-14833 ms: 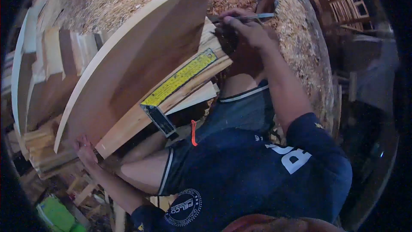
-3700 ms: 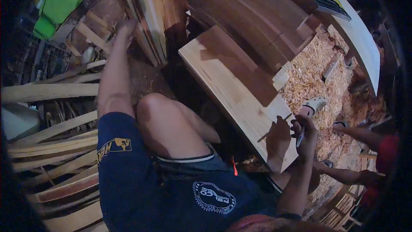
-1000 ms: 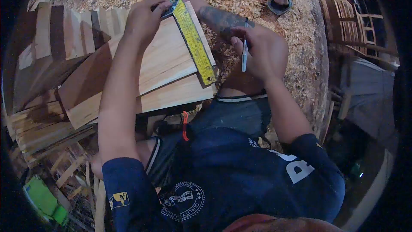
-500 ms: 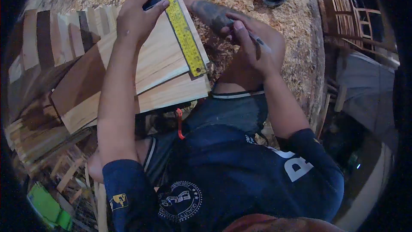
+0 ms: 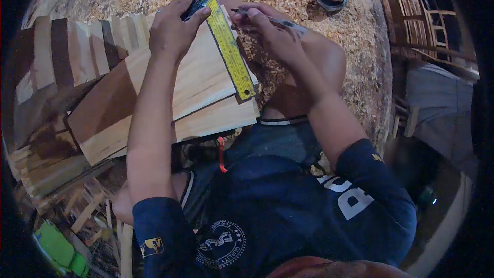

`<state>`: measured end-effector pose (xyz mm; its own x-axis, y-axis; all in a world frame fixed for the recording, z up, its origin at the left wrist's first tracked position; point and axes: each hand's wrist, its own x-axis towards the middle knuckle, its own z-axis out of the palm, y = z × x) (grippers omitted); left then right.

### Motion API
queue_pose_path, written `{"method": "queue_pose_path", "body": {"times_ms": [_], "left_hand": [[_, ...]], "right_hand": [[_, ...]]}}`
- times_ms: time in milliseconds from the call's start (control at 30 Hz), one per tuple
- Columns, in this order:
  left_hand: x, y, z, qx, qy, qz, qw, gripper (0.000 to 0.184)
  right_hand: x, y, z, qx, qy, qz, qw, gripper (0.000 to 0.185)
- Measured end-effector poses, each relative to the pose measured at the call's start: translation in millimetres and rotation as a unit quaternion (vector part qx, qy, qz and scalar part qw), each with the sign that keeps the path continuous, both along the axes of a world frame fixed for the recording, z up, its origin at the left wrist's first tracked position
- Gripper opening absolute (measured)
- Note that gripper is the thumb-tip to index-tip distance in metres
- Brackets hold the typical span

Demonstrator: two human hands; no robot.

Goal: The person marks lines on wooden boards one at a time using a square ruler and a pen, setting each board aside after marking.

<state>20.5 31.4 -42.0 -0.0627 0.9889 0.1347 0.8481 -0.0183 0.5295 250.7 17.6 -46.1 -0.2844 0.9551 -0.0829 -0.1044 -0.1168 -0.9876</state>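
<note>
From where I stand, the left hand [image 5: 172,31] has its fingers clasped about the stock of a try square [image 5: 229,51]; its yellow blade runs from beside the left thumb across the upper board [image 5: 198,69], near that board's end; the upper board lies below the left fingers and left of the right ones; the right hand [image 5: 272,36] pinches a pen [image 5: 288,22], tip just beside the blade, contact not determinable. Status: square laid in place; no pen line discernible along the blade; marking judged at its outset, with the stroke outstanding. Count: one square; one pen; two boards, the lower board [image 5: 221,121] showing nearer the wearer; upright wood pieces [image 5: 80,51] left of the left fingers, at least six, exact number uncertain.
</note>
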Motion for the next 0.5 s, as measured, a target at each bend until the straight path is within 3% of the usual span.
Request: {"method": "queue_pose_path", "body": {"times_ms": [233,333,433,500], "left_hand": [[4,-8,21,-0.048,0.069,-0.046,0.995,0.092],[2,-9,19,-0.048,0.088,-0.049,0.994,0.095],[3,-12,24,-0.035,0.078,-0.065,0.994,0.098],[4,-14,23,-0.024,0.088,-0.069,0.993,0.101]], "right_hand": [[-14,28,-30,0.076,-0.071,-0.012,0.995,0.027],[-17,32,-28,0.096,-0.063,0.023,0.993,0.022],[-8,22,5,0.135,-0.213,0.073,0.965,0.028],[1,11,5,0.212,-0.236,0.090,0.944,0.028]]}}
